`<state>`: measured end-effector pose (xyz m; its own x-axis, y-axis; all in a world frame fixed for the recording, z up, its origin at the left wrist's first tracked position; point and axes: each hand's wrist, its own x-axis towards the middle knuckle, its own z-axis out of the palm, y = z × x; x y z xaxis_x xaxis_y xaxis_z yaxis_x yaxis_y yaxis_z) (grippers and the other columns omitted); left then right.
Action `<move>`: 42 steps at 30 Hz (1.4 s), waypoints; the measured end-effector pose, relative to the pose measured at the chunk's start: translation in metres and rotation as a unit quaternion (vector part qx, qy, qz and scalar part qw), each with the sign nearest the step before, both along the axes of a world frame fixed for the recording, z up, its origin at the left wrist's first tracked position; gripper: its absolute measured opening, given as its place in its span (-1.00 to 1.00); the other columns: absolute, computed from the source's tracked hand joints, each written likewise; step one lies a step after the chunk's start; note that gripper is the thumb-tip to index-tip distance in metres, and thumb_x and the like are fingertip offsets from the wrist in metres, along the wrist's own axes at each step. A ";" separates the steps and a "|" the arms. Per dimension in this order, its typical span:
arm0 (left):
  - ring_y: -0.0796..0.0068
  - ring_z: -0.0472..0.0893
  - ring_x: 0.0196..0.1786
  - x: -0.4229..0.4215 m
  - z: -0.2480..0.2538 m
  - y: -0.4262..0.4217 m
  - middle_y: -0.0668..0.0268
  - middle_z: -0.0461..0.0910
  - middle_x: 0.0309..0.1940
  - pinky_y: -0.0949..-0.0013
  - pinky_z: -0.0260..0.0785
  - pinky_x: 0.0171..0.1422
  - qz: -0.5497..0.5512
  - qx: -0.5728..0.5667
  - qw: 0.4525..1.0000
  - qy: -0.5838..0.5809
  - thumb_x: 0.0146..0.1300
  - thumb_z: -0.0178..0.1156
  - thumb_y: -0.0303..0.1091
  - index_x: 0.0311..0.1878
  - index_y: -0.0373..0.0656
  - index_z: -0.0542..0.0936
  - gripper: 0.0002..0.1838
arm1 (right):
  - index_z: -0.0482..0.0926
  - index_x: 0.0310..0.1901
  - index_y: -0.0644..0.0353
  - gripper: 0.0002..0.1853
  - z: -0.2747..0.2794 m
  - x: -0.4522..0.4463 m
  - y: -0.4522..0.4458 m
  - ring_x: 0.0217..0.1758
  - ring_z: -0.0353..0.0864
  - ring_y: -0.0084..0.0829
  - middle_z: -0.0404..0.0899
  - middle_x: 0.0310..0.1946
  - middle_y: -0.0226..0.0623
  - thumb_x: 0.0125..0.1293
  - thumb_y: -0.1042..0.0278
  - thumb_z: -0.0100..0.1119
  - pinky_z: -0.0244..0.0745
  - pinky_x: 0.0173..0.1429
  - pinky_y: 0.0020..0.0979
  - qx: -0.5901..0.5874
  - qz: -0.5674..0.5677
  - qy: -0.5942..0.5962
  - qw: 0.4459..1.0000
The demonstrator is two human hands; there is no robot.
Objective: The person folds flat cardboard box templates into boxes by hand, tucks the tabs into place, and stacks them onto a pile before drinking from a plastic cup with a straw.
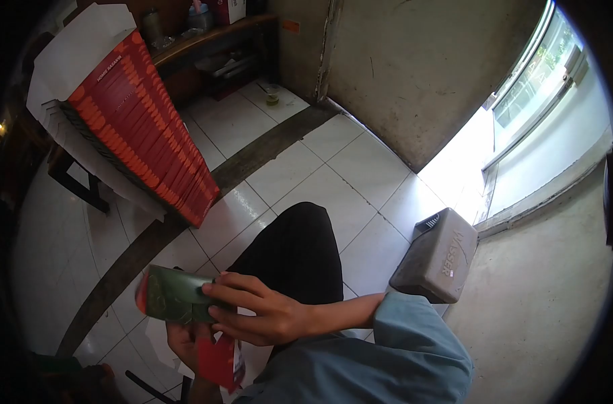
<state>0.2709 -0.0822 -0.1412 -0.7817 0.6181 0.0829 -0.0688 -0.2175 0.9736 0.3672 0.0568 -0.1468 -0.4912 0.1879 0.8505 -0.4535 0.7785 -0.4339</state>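
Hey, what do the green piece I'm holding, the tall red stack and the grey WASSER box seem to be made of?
The green piece: probably thin card, glossy, since it bends and catches light.
The red stack: likely smooth printed card, judging by its many thin layered edges.
The WASSER box: seemingly matt moulded plastic, going by its rounded corners; painted metal is possible.
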 end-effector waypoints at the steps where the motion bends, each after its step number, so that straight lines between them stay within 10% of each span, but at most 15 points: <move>1: 0.38 0.64 0.00 0.000 -0.004 0.001 0.10 0.59 0.05 0.23 0.50 0.13 0.029 0.009 0.999 -0.017 0.35 0.21 -0.41 0.24 -0.37 0.41 -0.56 | 0.64 -0.14 0.48 -0.67 0.000 -0.002 -0.001 0.22 0.49 0.11 0.45 0.20 0.17 0.09 0.46 0.46 0.52 0.22 -0.05 -0.005 -0.018 -0.002 1.000; 5: 0.27 0.62 0.08 -0.024 -0.036 -0.016 0.15 0.59 0.07 0.23 0.50 0.14 -0.066 0.150 0.970 0.181 0.41 0.17 -0.26 0.21 -0.38 0.44 -0.56 | 0.62 -0.05 0.45 -0.55 0.006 0.000 0.009 0.34 0.39 0.13 0.37 0.28 0.21 0.12 0.29 0.49 0.41 0.30 -0.02 -0.049 0.097 -0.018 0.994; 9: 0.27 0.65 0.03 -0.014 -0.051 -0.023 0.20 0.65 -0.05 0.17 0.51 0.09 -0.110 -0.105 0.949 0.276 0.28 0.32 -0.10 -0.02 -0.32 0.62 -0.56 | 0.36 0.29 0.42 -0.18 0.021 0.007 0.037 0.43 0.29 0.08 0.20 0.40 0.20 0.09 0.14 0.53 0.30 0.39 -0.05 -0.156 0.146 -0.001 0.977; 11: 0.27 0.65 0.00 -0.030 -0.079 -0.018 0.19 0.65 -0.07 0.17 0.48 0.09 -0.292 -0.047 0.692 0.659 0.15 0.41 -0.09 -0.04 -0.26 0.63 -0.54 | -0.05 0.47 0.37 0.20 0.039 0.002 0.032 0.49 0.20 -0.01 0.00 0.49 0.18 -0.02 0.05 0.62 0.22 0.43 -0.15 -0.222 0.030 -0.064 0.972; 12: 0.27 0.65 0.00 -0.031 -0.081 -0.020 0.19 0.65 -0.07 0.17 0.48 0.09 -0.292 -0.047 0.691 0.659 0.15 0.41 -0.09 -0.04 -0.26 0.63 -0.54 | -0.20 0.47 0.36 0.26 0.036 -0.002 0.030 0.49 0.19 -0.05 -0.04 0.48 0.13 -0.04 0.18 0.61 0.18 0.46 -0.20 -0.189 0.016 -0.118 0.975; 16: 0.32 0.61 0.05 -0.061 -0.132 -0.056 0.22 0.62 -0.01 0.16 0.49 0.08 -0.227 -0.094 0.880 0.407 0.37 0.14 0.14 0.13 -0.23 0.54 -0.42 | 0.06 0.39 0.37 -0.04 0.001 0.002 0.011 0.34 0.34 -0.02 0.28 0.19 0.04 -0.02 0.42 0.42 0.21 0.45 -0.08 -0.245 0.168 -0.120 0.947; 19: 0.35 0.60 0.10 -0.093 -0.100 -0.053 0.21 0.59 0.07 0.22 0.43 0.23 -0.115 0.019 0.975 -0.191 0.50 -0.26 0.27 0.14 -0.27 0.50 -0.28 | 0.26 0.30 0.39 -0.21 -0.005 0.004 -0.001 0.32 0.38 -0.02 0.34 0.11 0.07 0.06 0.32 0.40 0.19 0.46 0.04 -0.011 0.273 -0.203 0.940; 29: 0.44 0.64 -0.01 -0.004 -0.026 -0.010 0.18 0.58 0.04 0.39 0.53 0.05 -0.125 0.094 0.937 -0.312 0.53 -0.03 -0.18 0.22 -0.29 0.40 -0.61 | 0.49 0.13 0.54 -0.38 -0.028 -0.002 -0.006 0.30 0.41 0.23 0.41 0.19 0.15 0.18 0.17 0.33 0.35 0.37 0.16 0.005 0.130 -0.014 0.991; 36: 0.25 0.57 0.17 0.021 -0.041 0.006 0.05 0.48 0.15 0.32 0.49 0.15 0.026 0.017 0.999 0.014 0.54 -0.14 -0.25 0.33 -0.36 0.31 -0.55 | 0.47 0.25 0.37 -0.45 -0.018 -0.005 -0.017 0.34 0.36 0.16 0.28 0.38 0.10 0.40 0.10 0.06 0.32 0.36 0.04 0.009 -0.052 -0.117 0.992; 38: 0.12 0.56 0.16 0.014 -0.037 -0.004 -0.06 0.35 0.26 0.18 0.44 0.28 0.001 -0.099 0.905 0.414 0.54 -0.25 -0.26 0.40 -0.37 0.21 -0.51 | 0.43 0.30 0.34 -0.46 -0.008 0.000 -0.020 0.36 0.33 0.14 0.22 0.42 0.10 0.43 0.12 -0.01 0.29 0.38 0.02 -0.060 -0.038 -0.152 0.986; 40: 0.12 0.59 0.10 0.007 -0.087 -0.030 -0.14 0.41 0.20 0.21 0.48 0.07 0.053 -0.109 0.906 0.405 0.51 -0.20 -0.25 0.31 -0.45 0.29 -0.52 | 0.32 0.41 0.18 -0.48 -0.005 0.001 -0.016 0.39 0.27 0.12 0.06 0.49 0.08 0.47 0.24 -0.08 0.26 0.40 0.02 -0.190 0.062 -0.107 0.974; 42: -0.04 0.59 0.01 -0.002 -0.082 -0.035 -0.19 0.44 0.12 0.06 0.51 -0.06 0.158 -0.137 0.757 0.618 0.49 -0.08 -0.26 0.36 -0.40 0.22 -0.49 | 0.29 0.43 0.17 -0.48 -0.006 -0.004 0.008 0.41 0.24 0.09 0.05 0.49 0.11 0.49 0.22 -0.11 0.24 0.42 -0.01 -0.196 0.064 -0.087 0.975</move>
<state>0.2689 -0.1170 -0.2228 -0.3236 0.5434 0.7746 0.9462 0.1895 0.2623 0.3635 0.0651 -0.1530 -0.6620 0.4092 0.6280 -0.4300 0.4790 -0.7653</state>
